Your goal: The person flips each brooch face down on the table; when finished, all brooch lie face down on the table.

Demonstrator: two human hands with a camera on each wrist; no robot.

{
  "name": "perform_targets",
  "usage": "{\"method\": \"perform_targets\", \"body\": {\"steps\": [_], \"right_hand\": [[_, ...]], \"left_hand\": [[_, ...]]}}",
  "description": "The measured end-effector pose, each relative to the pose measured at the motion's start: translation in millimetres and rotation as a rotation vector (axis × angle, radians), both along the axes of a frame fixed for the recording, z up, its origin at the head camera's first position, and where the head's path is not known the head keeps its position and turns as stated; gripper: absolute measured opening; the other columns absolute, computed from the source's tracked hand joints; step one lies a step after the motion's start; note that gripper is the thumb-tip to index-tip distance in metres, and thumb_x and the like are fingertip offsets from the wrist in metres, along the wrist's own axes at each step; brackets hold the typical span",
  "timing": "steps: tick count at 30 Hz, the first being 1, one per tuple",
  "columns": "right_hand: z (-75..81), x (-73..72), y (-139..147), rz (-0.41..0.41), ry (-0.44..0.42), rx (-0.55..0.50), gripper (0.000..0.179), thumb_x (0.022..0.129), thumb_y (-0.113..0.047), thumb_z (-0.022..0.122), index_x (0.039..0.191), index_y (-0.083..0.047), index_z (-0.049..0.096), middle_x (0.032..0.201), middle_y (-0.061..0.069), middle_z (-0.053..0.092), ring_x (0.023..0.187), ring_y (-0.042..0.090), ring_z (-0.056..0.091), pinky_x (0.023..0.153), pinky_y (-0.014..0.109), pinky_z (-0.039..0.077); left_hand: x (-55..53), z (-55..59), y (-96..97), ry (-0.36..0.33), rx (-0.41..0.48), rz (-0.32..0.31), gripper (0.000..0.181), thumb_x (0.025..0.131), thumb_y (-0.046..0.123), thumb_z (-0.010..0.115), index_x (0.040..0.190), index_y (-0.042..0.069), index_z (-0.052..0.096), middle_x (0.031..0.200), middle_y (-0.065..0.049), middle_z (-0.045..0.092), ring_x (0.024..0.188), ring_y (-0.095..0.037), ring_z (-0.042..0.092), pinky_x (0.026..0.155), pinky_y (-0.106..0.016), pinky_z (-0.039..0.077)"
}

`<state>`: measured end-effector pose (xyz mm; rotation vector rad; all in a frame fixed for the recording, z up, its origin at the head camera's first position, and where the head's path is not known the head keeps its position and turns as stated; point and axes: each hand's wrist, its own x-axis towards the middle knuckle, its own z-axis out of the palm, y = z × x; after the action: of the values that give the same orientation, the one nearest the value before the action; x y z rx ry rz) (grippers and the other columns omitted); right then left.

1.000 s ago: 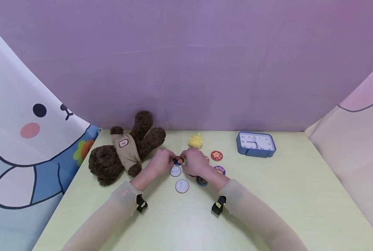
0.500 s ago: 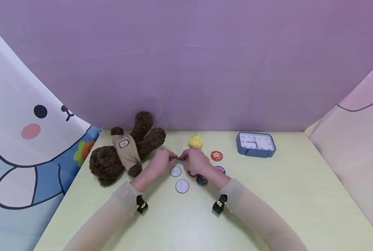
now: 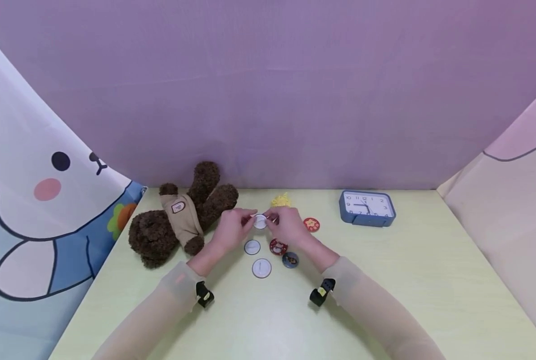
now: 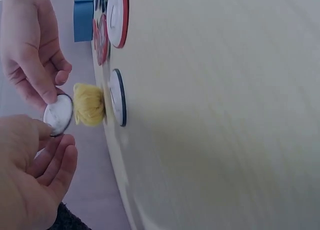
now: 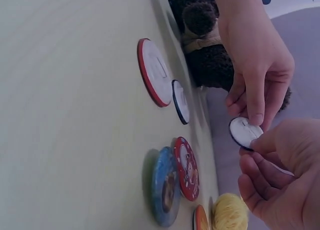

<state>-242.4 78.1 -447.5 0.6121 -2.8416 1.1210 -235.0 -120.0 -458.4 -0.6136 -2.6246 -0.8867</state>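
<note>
Both hands hold one round pin badge [image 3: 260, 221] above the table, its white back with the pin toward the head camera. My left hand [image 3: 230, 229] pinches its left edge between thumb and fingers. On the opposite edge, my right hand [image 3: 290, 227] pinches it the same way. The right wrist view shows both thumbs on the badge's white back [image 5: 245, 133]. Below the hands lie two badges turned white side up, a smaller one [image 3: 251, 247] and a larger one [image 3: 261, 268]. Beside them are a red badge [image 3: 279, 246] and a blue badge [image 3: 290, 259], picture side up.
A brown teddy bear [image 3: 184, 217] in a tan shirt lies left of the hands. Behind the right hand sits a yellow yarn ball [image 3: 281, 200]. A red star badge [image 3: 312, 224] lies to the right, and a blue clock [image 3: 368, 207] stands farther right near the purple backdrop [image 3: 268, 100].
The held badge has turned over, from its dark picture face through edge-on to its white back. My right hand has shifted slightly right, uncovering more of the red badge and covering the purple one.
</note>
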Motion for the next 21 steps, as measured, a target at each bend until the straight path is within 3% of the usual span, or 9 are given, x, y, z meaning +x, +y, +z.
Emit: {"method": "perform_targets", "body": {"steps": [3, 8, 13, 21], "right_hand": [[1.9, 0.3, 2.7, -0.020, -0.022, -0.050, 0.015, 0.101, -0.012, 0.071, 0.114, -0.007, 0.077, 0.096, 0.006, 0.079, 0.081, 0.014, 0.070, 0.072, 0.029, 0.060], [2.5, -1.4, 6.5, -0.030, -0.069, -0.112, 0.013, 0.100, -0.009, 0.069, 0.113, -0.006, 0.071, 0.097, 0.010, 0.078, 0.082, 0.016, 0.070, 0.072, 0.028, 0.060], [1.9, -1.7, 8.4, -0.008, -0.102, -0.094, 0.013, 0.101, -0.010, 0.069, 0.114, -0.008, 0.071, 0.098, 0.009, 0.076, 0.079, 0.015, 0.068, 0.067, 0.026, 0.058], [-1.8, 1.5, 10.3, 0.080, -0.107, -0.014, 0.038, 0.091, -0.007, 0.080, 0.127, -0.007, 0.069, 0.111, 0.010, 0.076, 0.076, 0.012, 0.066, 0.064, 0.024, 0.057]], "left_hand": [[3.6, 1.5, 1.2, -0.050, 0.036, -0.044, 0.034, 0.095, 0.010, 0.078, 0.126, -0.001, 0.076, 0.095, -0.014, 0.081, 0.078, -0.020, 0.078, 0.072, -0.032, 0.065], [6.4, 2.7, 2.3, -0.094, 0.047, -0.103, 0.046, 0.085, 0.009, 0.087, 0.128, -0.002, 0.074, 0.100, -0.016, 0.079, 0.081, -0.022, 0.078, 0.075, -0.027, 0.065], [4.5, 0.3, 3.8, -0.080, 0.026, -0.113, 0.043, 0.085, 0.006, 0.087, 0.125, -0.003, 0.075, 0.100, -0.018, 0.080, 0.079, -0.022, 0.078, 0.072, -0.023, 0.064], [2.9, -2.8, 5.1, -0.058, -0.009, -0.081, 0.037, 0.087, 0.008, 0.086, 0.121, -0.003, 0.077, 0.096, -0.018, 0.079, 0.077, -0.024, 0.078, 0.071, -0.031, 0.065]]}}
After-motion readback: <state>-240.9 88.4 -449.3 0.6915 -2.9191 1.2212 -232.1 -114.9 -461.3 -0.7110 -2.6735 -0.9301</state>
